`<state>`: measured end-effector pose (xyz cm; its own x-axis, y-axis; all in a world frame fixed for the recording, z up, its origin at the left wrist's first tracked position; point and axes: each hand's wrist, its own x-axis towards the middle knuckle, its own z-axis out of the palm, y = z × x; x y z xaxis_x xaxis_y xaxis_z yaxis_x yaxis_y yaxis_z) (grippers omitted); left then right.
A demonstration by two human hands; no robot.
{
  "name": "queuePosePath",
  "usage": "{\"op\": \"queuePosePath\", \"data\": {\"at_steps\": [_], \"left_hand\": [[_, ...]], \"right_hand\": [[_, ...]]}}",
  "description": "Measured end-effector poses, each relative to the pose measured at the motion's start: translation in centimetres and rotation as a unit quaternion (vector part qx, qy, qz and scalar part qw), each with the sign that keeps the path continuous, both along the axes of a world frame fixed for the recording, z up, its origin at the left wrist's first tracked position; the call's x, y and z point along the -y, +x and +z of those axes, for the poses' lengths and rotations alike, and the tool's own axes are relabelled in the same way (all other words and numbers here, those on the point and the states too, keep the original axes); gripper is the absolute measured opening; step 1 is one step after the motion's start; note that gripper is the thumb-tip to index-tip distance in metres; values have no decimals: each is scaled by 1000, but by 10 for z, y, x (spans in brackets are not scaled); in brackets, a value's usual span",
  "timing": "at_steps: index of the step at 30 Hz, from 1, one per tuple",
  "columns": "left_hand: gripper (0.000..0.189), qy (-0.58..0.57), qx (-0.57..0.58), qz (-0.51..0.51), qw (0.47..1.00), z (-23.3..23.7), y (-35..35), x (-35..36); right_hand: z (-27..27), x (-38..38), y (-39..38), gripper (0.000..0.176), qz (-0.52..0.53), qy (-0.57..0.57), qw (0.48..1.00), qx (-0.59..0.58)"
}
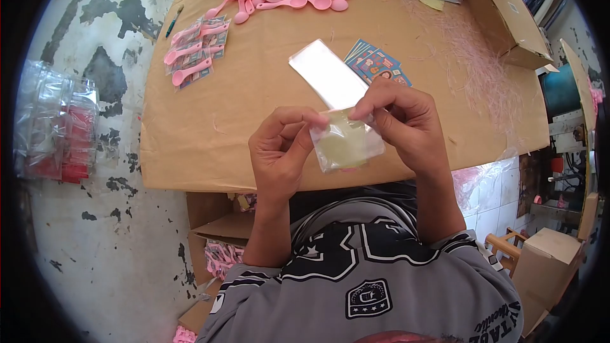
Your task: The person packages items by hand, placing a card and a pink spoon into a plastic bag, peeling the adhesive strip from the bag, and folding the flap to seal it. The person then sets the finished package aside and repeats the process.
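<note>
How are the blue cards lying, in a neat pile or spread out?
Spread out, like a fan: several edges of the blue cards show side by side on the table. The right hand hides part.

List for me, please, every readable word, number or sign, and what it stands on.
"TAGE": grey shirt, beginning unclear.
"thentic": same shirt, beginning unclear.
Shirt badge, blue cards, packed spoons, cardboard box: any lettering is too small or blurred to read.
</note>
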<state>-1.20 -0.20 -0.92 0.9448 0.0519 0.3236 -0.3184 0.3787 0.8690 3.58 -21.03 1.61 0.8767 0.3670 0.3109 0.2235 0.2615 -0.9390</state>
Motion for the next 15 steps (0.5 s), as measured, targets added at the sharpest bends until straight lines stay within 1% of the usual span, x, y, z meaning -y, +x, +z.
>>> {"op": "queuePosePath", "data": {"at_steps": [1,3,4,7,9,11,12,13,15], "left_hand": [[14,3,0,-4,1000,0,0,0],[11,8,1,-10,1000,2,0,-3],[11,-9,-9,-25,1000,2,0,-4],[12,-57,-48,-60,995,9,-1,-7],[13,-84,-88,-76,990,20,-3,-5],[16,-31,-53,-67,996,1,-4,-14],[18,-4,-36,-62,997,0,-4,-16],[23,1,-44,-60,997,1,-5,-15],[31,15,-60,-52,997,11,-9,-8]], "right_hand": [[-1,3,1,12,9,-9,1000,29],[2,4,-3,16,-1,-15,999,35],[4,4,-5,18,-4,-19,999,39],[7,12,-1,21,8,-63,990,124],[16,9,-7,16,1,-78,993,86],[18,6,-10,12,-8,-101,993,67],[16,4,-10,12,-14,-117,991,67],[15,1,-9,14,-19,-132,989,67],[18,-6,-14,21,-41,-77,996,22]]}}
